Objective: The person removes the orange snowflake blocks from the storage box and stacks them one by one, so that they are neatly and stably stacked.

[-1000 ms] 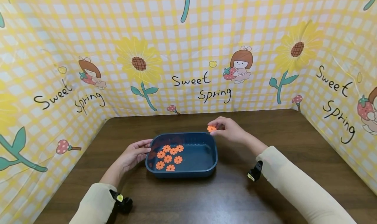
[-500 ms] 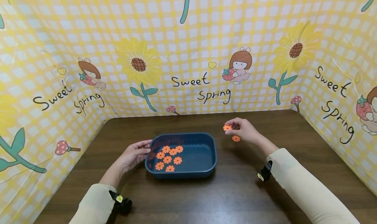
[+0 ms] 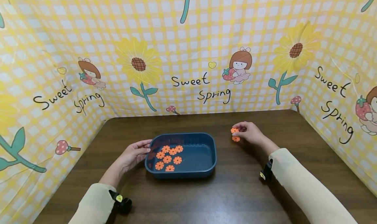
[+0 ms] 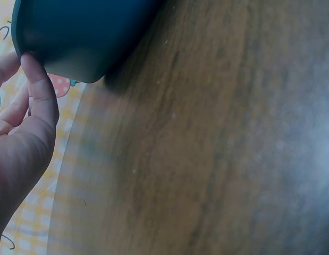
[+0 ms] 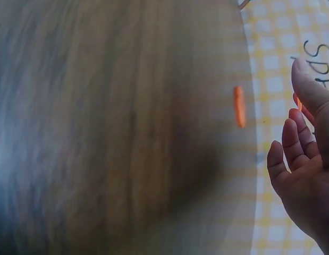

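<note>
My left hand (image 3: 133,156) pinches the left rim of a dark blue rectangular tub (image 3: 185,175); the left wrist view shows its thumb (image 4: 39,87) at the tub's edge. Several orange notched plastic discs (image 3: 167,159) lie on the tub's floor, mostly in its left half. To the right of the tub, my right hand (image 3: 250,134) pinches another orange notched disc (image 3: 234,130) between thumb and fingers. Just under that one, a loose orange disc (image 3: 236,139) lies flat on the table; in the right wrist view this loose disc (image 5: 239,106) appears edge-on, ahead of the fingers.
The brown wooden table (image 3: 182,201) ends at a yellow checked cloth (image 3: 188,99) hung behind it and along both sides. A black wrist camera (image 3: 125,206) sits on the left wrist, and another (image 3: 266,171) on the right.
My right hand has carried its disc from the tub's back right corner rightward and then slightly down, to beside the loose disc on the table. The left hand stays at the tub rim.
</note>
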Available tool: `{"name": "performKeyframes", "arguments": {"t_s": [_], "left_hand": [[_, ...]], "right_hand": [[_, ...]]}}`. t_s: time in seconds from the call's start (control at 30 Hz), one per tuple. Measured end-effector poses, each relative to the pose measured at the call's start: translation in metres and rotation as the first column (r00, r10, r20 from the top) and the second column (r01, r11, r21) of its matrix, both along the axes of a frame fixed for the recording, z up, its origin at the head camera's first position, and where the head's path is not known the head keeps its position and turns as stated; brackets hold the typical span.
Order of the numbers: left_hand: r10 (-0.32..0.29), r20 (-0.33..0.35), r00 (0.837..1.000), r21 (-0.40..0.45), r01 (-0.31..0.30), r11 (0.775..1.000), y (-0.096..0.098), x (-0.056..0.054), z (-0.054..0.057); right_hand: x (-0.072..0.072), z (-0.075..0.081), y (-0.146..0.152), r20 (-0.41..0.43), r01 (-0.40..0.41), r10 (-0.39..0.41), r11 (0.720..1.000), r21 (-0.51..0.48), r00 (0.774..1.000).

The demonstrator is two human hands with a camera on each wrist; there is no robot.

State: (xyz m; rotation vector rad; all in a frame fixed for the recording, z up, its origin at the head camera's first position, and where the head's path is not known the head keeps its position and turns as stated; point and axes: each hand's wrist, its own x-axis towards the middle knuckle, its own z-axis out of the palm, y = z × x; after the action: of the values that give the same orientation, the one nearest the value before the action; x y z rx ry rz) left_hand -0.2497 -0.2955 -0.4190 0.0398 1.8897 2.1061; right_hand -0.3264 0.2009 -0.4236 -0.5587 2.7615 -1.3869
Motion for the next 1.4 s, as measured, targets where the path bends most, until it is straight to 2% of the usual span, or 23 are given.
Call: {"name": "performKeyframes", "arguments": {"t_s": [0.23, 0.7, 1.4], "left_hand": [[0.001, 0.001, 1.000, 0.002, -0.001, 1.000, 0.000, -0.001, 0.000], [-0.003, 0.007, 1.000, -0.001, 0.003, 1.000, 0.000, -0.001, 0.000], [-0.011, -0.002, 1.000, 0.011, 0.011, 1.000, -0.001, -0.001, -0.001]], "right_hand": [[-0.004, -0.008, 0.007, 0.046, -0.034, 0.033, 0.999, 0.034, 0.998], [-0.006, -0.016, 0.007, 0.078, -0.022, 0.014, 0.995, 0.096, 0.997], [-0.006, -0.018, 0.005, 0.043, -0.030, 0.022, 0.983, 0.179, 0.999]]}}
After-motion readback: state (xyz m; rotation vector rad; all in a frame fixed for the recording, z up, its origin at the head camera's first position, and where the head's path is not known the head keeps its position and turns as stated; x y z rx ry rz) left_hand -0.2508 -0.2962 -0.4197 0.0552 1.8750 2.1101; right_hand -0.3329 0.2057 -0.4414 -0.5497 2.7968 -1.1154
